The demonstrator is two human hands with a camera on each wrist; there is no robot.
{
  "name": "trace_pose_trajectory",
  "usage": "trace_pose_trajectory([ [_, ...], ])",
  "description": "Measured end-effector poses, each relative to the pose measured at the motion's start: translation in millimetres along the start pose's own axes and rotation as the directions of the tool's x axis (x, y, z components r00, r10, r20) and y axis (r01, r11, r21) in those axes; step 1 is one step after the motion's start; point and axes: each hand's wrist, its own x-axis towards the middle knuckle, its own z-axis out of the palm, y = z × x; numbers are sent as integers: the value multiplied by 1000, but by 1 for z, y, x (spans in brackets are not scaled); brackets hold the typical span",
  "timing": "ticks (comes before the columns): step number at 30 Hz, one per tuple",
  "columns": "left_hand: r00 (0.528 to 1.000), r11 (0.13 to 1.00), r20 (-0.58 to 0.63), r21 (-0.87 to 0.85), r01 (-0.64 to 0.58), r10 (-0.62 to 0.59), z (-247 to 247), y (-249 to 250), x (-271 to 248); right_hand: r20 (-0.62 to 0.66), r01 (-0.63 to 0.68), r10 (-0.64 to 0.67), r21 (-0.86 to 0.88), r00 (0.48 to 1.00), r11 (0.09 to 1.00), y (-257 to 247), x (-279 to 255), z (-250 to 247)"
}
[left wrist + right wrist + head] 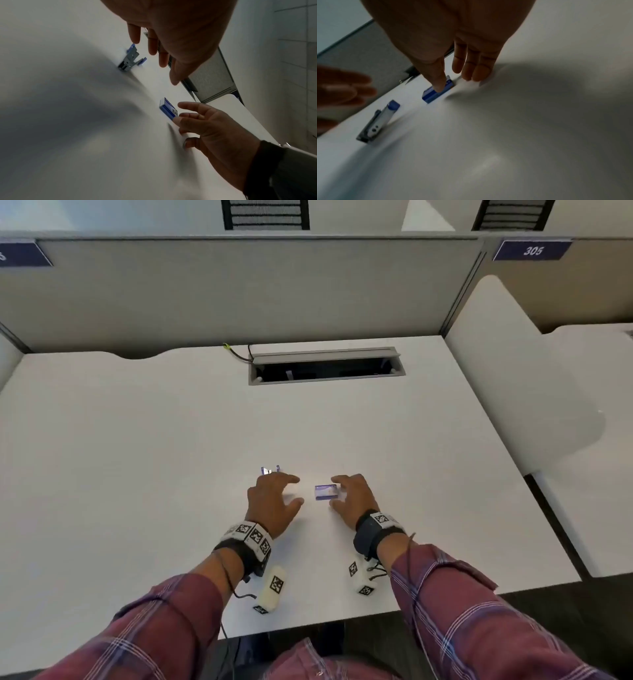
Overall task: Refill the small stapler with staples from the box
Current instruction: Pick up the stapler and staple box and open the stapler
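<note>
Two loose, spread hands (274, 498) (352, 498) hold nothing, right fingers (439, 82) touching the box (325, 492) at frame centre; light cardboard, probably best pinched by its long sides.

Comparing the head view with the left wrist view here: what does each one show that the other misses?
Only the head view shows both plaid sleeves, the wrist bands, the number plate 305 and the whole desk with its cable slot.

Only the left wrist view shows the stapler lying swung open, metal parts exposed, and the left hand from beneath, fingers spread, holding nothing.

Both show the right hand reaching the blue staple box on the desk, the stapler beyond the left hand's fingertips.
</note>
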Motion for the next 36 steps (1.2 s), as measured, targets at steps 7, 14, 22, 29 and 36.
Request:
trace_pose_trajectory([
  [7, 995, 960, 4, -262, 98, -100, 2, 11, 11, 32, -30, 33, -81, 999, 996, -3, 8, -2],
  [14, 982, 844, 52, -505, 182, -180, 0, 15, 13, 7, -25, 24, 117, 1000, 993, -14, 5, -11],
  [22, 979, 539, 98, -823, 181, -178, -24, 13, -2, 14, 156, -167, 285, 986, 946, -56, -17, -30],
  [29, 973, 336, 124, -924, 185, -193, -36, 10, -18, 48, 189, -215, 315, 975, 930, -77, -31, -26],
  [36, 956, 107, 121, -982, 154, -267, -44, 2, -24, 111, 16, -91, 549, 990, 836, -95, -39, -17],
])
